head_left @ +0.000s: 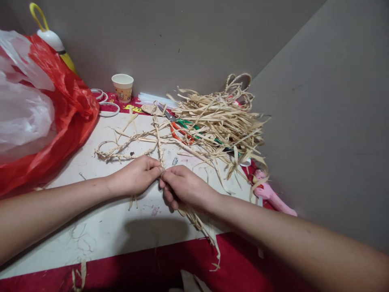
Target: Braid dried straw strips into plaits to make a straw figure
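Tan braided straw cord (158, 140) runs kinda vertical mid-frame, left hand (138, 176) and right hand (188, 186) pinching it, orange-handled metal scissors (173, 120) upper-center.

Narrow tan straw braid (158, 140), tail (197, 222) seemingly unplaited.

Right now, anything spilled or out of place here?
Just untidy: straw strips stray past the white sheet onto the red surface, and scissors lie partly in the straw pile. Cup upright; no spill visible.
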A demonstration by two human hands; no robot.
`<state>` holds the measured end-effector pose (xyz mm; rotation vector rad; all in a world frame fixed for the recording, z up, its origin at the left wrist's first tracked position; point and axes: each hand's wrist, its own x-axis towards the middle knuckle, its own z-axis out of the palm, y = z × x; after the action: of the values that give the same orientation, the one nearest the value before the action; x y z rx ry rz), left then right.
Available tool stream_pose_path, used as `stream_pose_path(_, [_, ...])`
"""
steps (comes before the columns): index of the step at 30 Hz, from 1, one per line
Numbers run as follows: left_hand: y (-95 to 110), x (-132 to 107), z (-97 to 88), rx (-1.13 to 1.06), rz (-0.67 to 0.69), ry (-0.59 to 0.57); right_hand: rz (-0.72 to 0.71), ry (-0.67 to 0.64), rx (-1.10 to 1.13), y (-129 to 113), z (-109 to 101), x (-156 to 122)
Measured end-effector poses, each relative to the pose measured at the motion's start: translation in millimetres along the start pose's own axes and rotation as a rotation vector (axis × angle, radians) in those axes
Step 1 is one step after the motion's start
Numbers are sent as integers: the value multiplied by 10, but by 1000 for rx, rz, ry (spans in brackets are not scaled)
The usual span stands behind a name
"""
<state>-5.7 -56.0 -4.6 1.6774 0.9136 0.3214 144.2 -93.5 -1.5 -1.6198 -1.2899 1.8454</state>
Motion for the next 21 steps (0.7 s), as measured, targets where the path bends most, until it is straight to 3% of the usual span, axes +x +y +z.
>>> stream_pose_path(8, [3,-12,-37,8,26,-17,8,94,-29,38,113,4])
stream_pose_path(12, [-44,-13,-25,-17,-3,-11,-62,126,-39,91,143,-8])
stream_pose_path(17, [-85,-13,36,-68,-1,87,-137,135,-114,150,142,2])
stream_pose_path(21, [-75,-20,85,-86,-34,177,-208,145,-344,103,152,-31])
